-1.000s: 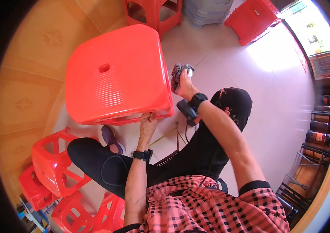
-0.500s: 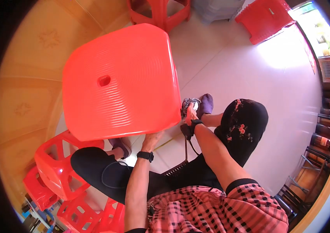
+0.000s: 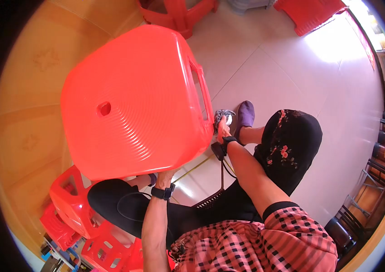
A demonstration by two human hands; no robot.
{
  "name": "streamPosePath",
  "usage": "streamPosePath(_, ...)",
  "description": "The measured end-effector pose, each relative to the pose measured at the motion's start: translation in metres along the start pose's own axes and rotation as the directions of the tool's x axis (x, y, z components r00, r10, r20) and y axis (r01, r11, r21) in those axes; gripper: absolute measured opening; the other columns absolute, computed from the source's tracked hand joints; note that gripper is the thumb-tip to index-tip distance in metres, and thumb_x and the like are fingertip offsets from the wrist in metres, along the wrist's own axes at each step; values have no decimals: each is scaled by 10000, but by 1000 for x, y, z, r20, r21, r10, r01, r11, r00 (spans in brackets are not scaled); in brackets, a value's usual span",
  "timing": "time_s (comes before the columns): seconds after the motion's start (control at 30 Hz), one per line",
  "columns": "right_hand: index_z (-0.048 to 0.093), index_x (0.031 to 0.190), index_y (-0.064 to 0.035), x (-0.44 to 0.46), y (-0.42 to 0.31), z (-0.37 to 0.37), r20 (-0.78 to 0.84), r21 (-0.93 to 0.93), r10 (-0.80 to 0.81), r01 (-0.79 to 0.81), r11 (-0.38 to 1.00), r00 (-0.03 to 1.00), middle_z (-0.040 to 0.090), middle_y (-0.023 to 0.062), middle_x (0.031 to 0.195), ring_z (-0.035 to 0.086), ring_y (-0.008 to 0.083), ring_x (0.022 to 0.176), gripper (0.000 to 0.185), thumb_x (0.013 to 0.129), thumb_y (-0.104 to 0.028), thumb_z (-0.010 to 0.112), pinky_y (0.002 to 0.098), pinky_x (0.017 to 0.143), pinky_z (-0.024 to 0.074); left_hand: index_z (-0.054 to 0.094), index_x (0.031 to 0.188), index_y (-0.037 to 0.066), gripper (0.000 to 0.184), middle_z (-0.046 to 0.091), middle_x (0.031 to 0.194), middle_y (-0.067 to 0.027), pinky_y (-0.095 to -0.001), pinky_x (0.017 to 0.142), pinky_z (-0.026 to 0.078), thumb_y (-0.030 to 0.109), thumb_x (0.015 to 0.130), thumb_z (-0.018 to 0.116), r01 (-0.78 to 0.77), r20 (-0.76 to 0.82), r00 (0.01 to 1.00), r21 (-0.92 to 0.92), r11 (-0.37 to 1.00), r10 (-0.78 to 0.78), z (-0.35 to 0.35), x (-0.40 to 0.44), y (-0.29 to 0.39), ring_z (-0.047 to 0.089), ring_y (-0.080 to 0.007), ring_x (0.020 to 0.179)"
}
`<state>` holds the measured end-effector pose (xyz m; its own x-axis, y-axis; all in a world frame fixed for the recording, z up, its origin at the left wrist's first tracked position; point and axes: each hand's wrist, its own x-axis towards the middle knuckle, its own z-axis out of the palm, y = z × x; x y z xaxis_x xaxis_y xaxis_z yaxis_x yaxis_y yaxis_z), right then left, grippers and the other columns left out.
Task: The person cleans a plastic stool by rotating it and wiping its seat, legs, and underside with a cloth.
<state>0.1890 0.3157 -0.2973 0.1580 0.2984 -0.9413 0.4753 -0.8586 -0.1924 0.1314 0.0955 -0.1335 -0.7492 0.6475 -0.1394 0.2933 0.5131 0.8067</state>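
At ten o'clock, over pale floor tiles (image 3: 276,75) beside an orange-tan wall (image 3: 31,90), is a square red plastic stool (image 3: 138,97); left hand (image 3: 165,176), fingers hidden, grip unclear; right hand (image 3: 223,130) closed around crumpled grey cloth (image 3: 222,114).

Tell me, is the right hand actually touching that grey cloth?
Touching. The head view shows the grey cloth bunched in the right hand, with no gap between skin and fabric.

The stool (image 3: 133,90) is red, the shirt (image 3: 246,245) checked.
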Motion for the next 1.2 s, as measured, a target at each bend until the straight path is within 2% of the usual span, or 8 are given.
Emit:
streamPosePath(0.3,354,1349,78,82,29,1,31,105,-73,69,992,997,416,180,1381,465,311,1212,1004,749,-718,480,402,976,383,592,1084,36,269,638,1015,-135,-390,840,460,153,841,595,-11,58,998,137,990,3,9,-8,42,600,-287,931)
streamPosePath(0.37,567,1117,130,41,20,1,-141,-106,-195,181,978,971,548,303,1174,511,379,1165,891,786,-687,440,402,972,398,601,1074,38,253,639,986,-124,-375,843,455,126,837,592,-104,211,978,504,857,-5,8,-5,46,593,-263,926)
streamPosePath(0.43,606,1061,118,21,16,2,-197,-130,-219,196,972,956,584,293,1117,549,379,1115,867,778,-688,454,402,936,431,612,1049,31,226,640,950,-105,-382,834,453,120,843,579,360,270,927,-453,815,-259,34,-35,-62,591,-254,905)
streamPosePath(0.5,632,1014,108,34,24,10,-251,-125,-212,185,975,944,610,284,1067,579,371,1068,850,766,-690,472,407,902,451,617,1036,27,214,641,932,-95,-386,830,453,117,847,573,462,302,876,-746,479,-375,46,-46,-109,589,-249,895)
streamPosePath(0.63,656,963,89,9,22,7,-283,-120,-214,187,975,935,637,260,1019,605,372,1013,826,752,-692,492,416,864,465,627,1010,23,204,648,915,-91,-379,829,462,145,862,559,57,-105,992,-87,995,-66,37,-14,-44,597,-258,867)
streamPosePath(0.87,626,1011,114,-5,15,6,-246,-48,-164,157,986,955,605,294,1065,575,391,1061,842,770,-679,481,419,902,444,634,995,26,217,663,949,-142,-406,816,471,172,841,589,-288,331,939,622,729,89,0,9,12,615,-321,899)
streamPosePath(1.0,616,1037,113,5,16,6,-211,-92,-170,154,984,962,593,296,1092,565,391,1081,854,776,-686,463,421,918,433,627,1021,34,225,656,1000,-142,-421,836,464,176,854,574,-473,410,881,758,449,236,4,-6,-23,607,-322,942)
streamPosePath(1.2,604,1052,123,15,18,4,-168,-123,-206,187,975,964,581,302,1114,543,396,1109,883,792,-700,417,421,936,417,547,1148,30,314,605,1112,-174,-422,893,438,202,885,548,-42,240,971,235,971,-16,-8,-1,21,580,-306,1015)
